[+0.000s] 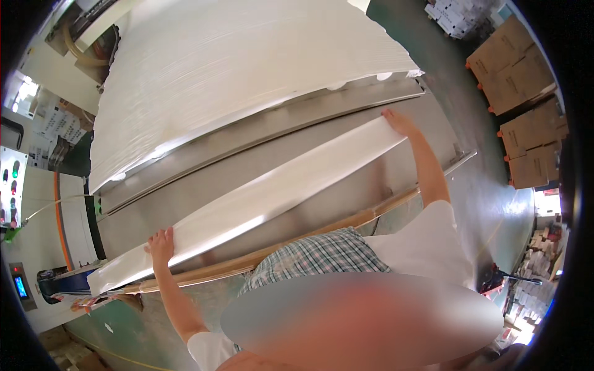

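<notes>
A long, glossy white folded sheet stretches diagonally across a metal table in front of me. My left hand is closed on it toward its left end, with fingertips bent over the upper edge. Farther out on the right, my right hand grips the far right end, its arm reaching out straight. The sheet's left end trails past my left hand to the table's left side. Whether it is film or cloth I cannot tell. Beyond it, a wide white sheet with a wrinkled surface covers the machine bed.
A metal bar runs between the table and the wide sheet. Brown padding lines the table's near edge. At left stand a control panel with coloured buttons and a small screen. Stacked cardboard boxes stand at right.
</notes>
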A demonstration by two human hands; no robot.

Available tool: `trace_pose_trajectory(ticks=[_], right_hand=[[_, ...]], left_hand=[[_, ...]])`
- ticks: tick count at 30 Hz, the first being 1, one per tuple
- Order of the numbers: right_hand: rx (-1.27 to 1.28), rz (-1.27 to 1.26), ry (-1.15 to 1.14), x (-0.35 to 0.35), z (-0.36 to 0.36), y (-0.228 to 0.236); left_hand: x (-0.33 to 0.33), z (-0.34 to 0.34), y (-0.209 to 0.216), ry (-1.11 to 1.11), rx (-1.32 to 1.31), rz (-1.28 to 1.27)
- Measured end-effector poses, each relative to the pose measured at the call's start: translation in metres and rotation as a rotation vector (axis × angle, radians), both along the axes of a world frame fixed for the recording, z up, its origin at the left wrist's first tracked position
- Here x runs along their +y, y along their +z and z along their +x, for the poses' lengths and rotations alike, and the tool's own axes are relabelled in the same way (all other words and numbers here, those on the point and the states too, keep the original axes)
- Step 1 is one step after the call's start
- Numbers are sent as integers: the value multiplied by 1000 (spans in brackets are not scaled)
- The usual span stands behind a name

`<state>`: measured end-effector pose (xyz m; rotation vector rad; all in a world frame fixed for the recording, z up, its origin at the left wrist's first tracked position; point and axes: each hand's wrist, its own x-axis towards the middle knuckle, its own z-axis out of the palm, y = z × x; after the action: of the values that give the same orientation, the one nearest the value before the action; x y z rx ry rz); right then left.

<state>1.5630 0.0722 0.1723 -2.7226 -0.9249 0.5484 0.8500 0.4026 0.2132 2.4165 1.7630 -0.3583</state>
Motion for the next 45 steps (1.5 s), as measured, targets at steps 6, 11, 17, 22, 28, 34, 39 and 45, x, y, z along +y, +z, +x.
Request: trace_pose_trajectory(ticks=[6, 11, 17, 22, 28, 34, 39, 45], right_hand=[[385, -63, 314, 30, -90, 59], [818, 48, 479, 29, -135, 44], [710, -56, 740, 92, -218, 31], [650, -40, 803, 135, -287, 40], [574, 266, 1043, 169, -343, -14], [713, 143, 1054, 214, -437, 4], [645, 235, 1137, 256, -505, 6], [740, 306, 1109, 320, -590, -17]], left_hand=[[15, -80, -8, 160, 14, 161], [-16, -81, -10, 105, -179, 322], [-73, -76, -23, -3, -206, 418], [-72, -55, -14, 37, -238, 449], [-59, -43, -5, 73, -297, 484], [-71, -60, -9, 61, -472, 597], [-68, -59, -3, 14, -606, 572], [-54, -64, 0, -113, -782, 511]])
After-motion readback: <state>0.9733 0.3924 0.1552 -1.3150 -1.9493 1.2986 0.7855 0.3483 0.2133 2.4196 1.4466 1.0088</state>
